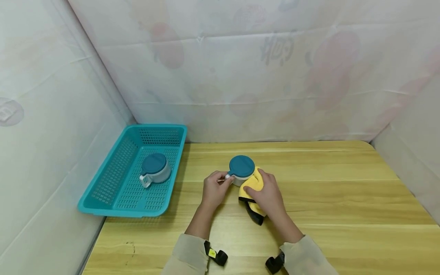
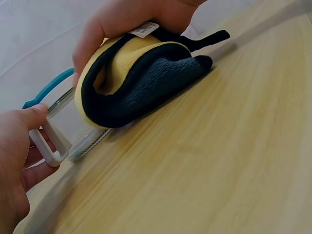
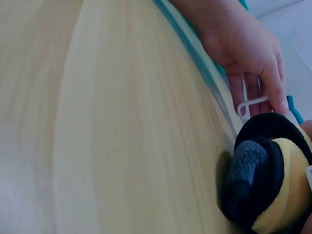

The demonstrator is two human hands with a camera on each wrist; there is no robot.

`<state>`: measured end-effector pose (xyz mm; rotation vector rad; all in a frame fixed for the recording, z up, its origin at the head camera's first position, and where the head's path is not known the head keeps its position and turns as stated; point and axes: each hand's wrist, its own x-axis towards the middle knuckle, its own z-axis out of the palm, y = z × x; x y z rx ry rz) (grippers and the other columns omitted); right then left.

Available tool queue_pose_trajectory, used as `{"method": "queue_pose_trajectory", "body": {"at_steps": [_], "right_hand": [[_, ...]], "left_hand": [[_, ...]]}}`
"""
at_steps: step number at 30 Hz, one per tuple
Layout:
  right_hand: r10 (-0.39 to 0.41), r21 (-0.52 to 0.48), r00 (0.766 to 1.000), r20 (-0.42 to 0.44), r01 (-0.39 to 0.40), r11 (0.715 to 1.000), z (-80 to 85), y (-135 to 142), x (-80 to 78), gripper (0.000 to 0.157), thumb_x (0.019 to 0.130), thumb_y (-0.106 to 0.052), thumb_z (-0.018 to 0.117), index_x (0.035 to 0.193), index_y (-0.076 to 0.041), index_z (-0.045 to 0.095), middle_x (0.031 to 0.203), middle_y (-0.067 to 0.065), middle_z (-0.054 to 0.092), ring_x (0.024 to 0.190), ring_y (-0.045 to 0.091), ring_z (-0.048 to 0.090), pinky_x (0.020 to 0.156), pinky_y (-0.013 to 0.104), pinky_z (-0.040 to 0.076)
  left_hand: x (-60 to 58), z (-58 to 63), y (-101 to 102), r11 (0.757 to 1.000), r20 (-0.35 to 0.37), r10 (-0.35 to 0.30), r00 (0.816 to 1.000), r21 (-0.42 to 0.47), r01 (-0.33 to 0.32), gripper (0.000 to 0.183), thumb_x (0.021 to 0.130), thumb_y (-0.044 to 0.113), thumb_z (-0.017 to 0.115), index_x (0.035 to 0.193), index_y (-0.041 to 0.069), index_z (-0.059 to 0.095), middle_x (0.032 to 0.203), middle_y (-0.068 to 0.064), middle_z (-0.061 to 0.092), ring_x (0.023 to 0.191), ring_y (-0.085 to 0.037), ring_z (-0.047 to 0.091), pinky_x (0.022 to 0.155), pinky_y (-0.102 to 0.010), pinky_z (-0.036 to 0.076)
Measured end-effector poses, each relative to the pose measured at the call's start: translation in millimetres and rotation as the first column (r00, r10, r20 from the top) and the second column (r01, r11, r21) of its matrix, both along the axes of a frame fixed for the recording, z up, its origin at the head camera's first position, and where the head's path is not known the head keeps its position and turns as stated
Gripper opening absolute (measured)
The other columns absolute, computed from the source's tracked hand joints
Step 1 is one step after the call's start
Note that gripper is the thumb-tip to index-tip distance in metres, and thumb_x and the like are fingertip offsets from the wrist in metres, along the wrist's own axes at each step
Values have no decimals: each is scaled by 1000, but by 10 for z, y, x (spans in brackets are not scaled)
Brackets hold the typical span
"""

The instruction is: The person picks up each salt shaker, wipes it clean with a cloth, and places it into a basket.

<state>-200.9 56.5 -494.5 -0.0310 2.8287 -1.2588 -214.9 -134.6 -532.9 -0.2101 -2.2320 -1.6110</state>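
A clear glass jar with a round blue lid [image 1: 242,166] and a white handle [image 2: 50,146] stands on the table. My left hand [image 1: 214,190] pinches that handle, thumb on top and fingers behind it, as the left wrist view shows. On the jar's right side my right hand [image 1: 269,193] grips a folded yellow cloth [image 1: 253,183] with black edging and a dark grey reverse. The cloth lies against the jar's wall; its loose end hangs down toward the table. In the right wrist view the bunched cloth [image 3: 273,180] hides most of the jar.
At the left of the table sits a teal plastic basket [image 1: 177,168] with perforated walls. Inside it is a second blue-lidded jar [image 1: 156,170] with its handle toward the front left. Printed fabric walls [image 1: 220,84] border the wooden table [image 1: 343,183] at the back and sides.
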Motion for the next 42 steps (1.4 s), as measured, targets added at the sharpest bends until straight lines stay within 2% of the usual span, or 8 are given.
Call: {"method": "queue_pose_trajectory", "body": {"at_steps": [3,7,12,19,24,31,35,42], "right_hand": [[-6,-20,999,34,7,1000,12,-43,0,98,78,-45,80,154,-9,30,149,22,34,130,42,45,101,60,44],[-31,-13,999,21,31,999,-5,-88,1,94,79,-32,81,154,-7,30,147,23,35,125,41,49,100,58,46],[5,139,992,-127,13,990,-33,-110,30,82,83,-20,76,151,-3,33,143,24,39,118,41,55,90,57,53],[99,280,954,-283,-16,960,-37,-107,69,82,82,-14,77,150,1,34,154,23,29,128,48,43,73,56,58],[126,325,955,-268,-33,945,-42,-84,59,84,83,-12,76,152,-2,30,157,19,29,130,48,42,72,55,58],[158,393,970,-186,-74,917,-21,-48,29,67,85,-11,72,144,5,43,153,22,36,139,43,35,99,57,47],[177,404,970,-169,-95,910,-16,-39,20,63,86,-11,71,141,7,47,152,25,37,139,44,36,101,57,46],[100,234,987,-127,-68,970,-17,-5,0,64,85,-9,67,144,4,45,151,22,40,129,47,47,97,59,48]], "left_hand": [[-5,-1,-6,1000,-4,-1,1000,1,1,16,86,19,77,93,4,75,91,-6,70,89,-17,69,72,-20,58],[0,6,-8,1000,-9,2,1000,4,-2,16,86,19,77,92,4,75,91,-7,71,89,-18,69,71,-20,58],[8,16,-2,1000,-10,-3,1000,9,3,17,86,21,77,89,4,75,91,-7,71,88,-18,69,70,-20,58],[6,19,5,1000,-10,3,1000,14,-3,17,86,20,78,89,4,75,91,-8,72,88,-20,69,70,-20,58],[3,12,10,1000,-15,11,1000,4,-11,18,85,20,78,89,3,75,91,-9,72,87,-19,69,69,-20,58],[0,13,5,1000,-27,17,999,-11,-17,16,85,17,78,90,2,74,91,-9,72,86,-19,69,69,-20,58],[-1,15,8,1000,-21,17,1000,-9,-17,15,85,16,78,90,2,74,91,-9,72,86,-19,69,69,-20,58],[7,20,11,1000,-7,12,1000,-6,-12,15,85,18,78,89,4,74,90,-6,71,87,-16,68,70,-19,58]]}}
